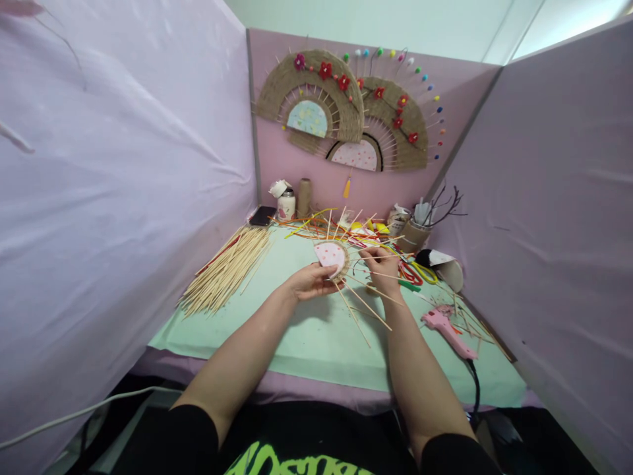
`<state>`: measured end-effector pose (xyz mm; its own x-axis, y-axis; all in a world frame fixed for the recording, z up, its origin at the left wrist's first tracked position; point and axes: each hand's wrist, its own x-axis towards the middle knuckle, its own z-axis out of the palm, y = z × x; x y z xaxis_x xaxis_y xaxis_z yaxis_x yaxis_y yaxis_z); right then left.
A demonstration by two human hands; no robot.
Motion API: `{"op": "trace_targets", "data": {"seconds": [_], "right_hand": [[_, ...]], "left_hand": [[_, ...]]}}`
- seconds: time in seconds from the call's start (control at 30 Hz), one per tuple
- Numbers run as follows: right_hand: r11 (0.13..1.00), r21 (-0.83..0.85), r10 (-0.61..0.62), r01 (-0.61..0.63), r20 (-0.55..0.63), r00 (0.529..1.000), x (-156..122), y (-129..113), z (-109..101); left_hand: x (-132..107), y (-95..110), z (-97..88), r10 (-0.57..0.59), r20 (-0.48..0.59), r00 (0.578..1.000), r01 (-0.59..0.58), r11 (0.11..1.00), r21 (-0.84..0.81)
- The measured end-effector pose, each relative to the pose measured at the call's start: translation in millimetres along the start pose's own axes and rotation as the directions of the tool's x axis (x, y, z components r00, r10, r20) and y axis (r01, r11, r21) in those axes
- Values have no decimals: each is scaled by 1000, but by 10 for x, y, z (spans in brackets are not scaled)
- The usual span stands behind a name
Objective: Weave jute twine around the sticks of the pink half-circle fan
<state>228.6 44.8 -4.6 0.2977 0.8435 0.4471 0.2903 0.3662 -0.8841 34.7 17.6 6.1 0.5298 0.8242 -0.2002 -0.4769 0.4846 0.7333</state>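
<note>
My left hand (310, 281) grips a small half-round fan piece (330, 256) with pink dotted paper, a twine rim and thin wooden sticks (363, 305) fanning out from it. My right hand (382, 262) is closed in a pinch at the fan's right side, on a thin strand or stick that I cannot make out clearly. Both hands are held just above the green mat (316, 336).
A pile of bamboo sticks (225, 270) lies at the left. A pink glue gun (445, 328) and scissors (416, 272) lie at the right. Coloured sticks, a twine spool (304, 196), a bottle (286, 204) and cups stand at the back. Two finished fans (346, 109) hang on the pink wall.
</note>
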Motion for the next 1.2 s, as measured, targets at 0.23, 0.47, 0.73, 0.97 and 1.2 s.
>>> {"op": "trace_targets", "data": {"seconds": [0.23, 0.47, 0.73, 0.97, 1.2], "right_hand": [[999, 34, -28, 29, -5, 1000, -4, -4, -22], [996, 82, -34, 34, -10, 999, 24, 74, -19], [997, 72, -34, 34, 0, 999, 29, 78, -29], [998, 60, 21, -22, 13, 1000, 43, 50, -76], [958, 215, 170, -188, 100, 980, 58, 20, -172]], "left_hand": [[-20, 39, -6, 41, -16, 999, -40, 998, 50], [-34, 54, -8, 50, 10, 999, -51, 995, 83], [-20, 50, -28, 65, 2, 998, -65, 994, 88], [27, 108, -74, 210, -108, 972, -203, 976, 74], [51, 183, -138, 317, -253, 914, -318, 947, 37]]}}
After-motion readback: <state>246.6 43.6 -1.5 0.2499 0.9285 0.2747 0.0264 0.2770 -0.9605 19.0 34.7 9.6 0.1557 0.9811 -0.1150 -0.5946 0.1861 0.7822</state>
